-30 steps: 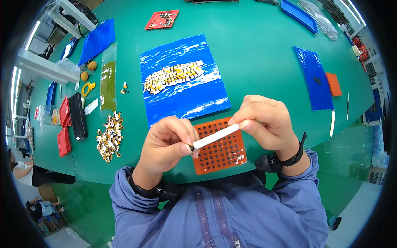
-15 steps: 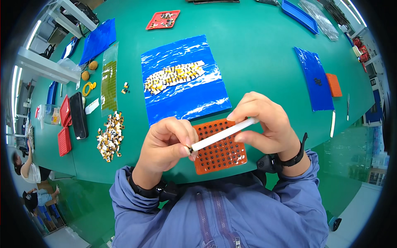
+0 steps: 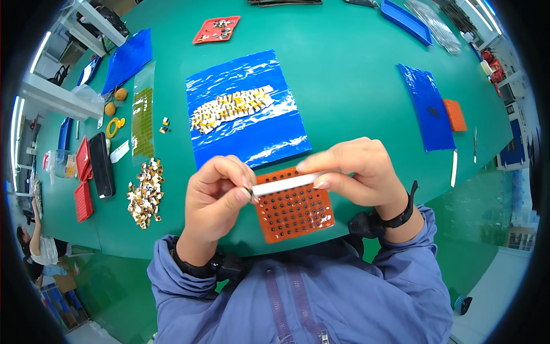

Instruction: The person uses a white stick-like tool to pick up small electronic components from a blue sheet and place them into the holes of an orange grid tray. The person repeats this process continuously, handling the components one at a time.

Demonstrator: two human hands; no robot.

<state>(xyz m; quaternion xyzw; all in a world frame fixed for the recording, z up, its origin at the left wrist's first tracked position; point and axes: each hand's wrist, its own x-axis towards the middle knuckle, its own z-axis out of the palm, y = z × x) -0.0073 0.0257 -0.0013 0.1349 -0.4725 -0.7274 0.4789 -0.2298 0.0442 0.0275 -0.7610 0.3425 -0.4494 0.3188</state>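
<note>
My right hand (image 3: 361, 172) is closed on a slim white stick (image 3: 286, 184), held by its right end between thumb and fingers. The stick's left end meets the fingertips of my left hand (image 3: 216, 198). There, thumb and forefinger pinch a tiny part (image 3: 251, 192), dark where it shows and mostly hidden by the fingers. Below both hands lies an orange tray (image 3: 269, 236) with rows of round holes, many with small dark pieces in them.
Small white-and-yellow parts (image 3: 232, 108) lie in rows on a blue sheet (image 3: 252, 155) ahead. A loose heap of similar parts (image 3: 145, 192) is at the left. A black case (image 3: 102, 166), red trays (image 3: 83, 200), tweezers (image 3: 475, 143) and another blue sheet (image 3: 427, 109) lie around.
The white stick has turned nearer to level, its right end coming down with my right hand. My left hand still pinches the small part. The whole view has shifted a little.
</note>
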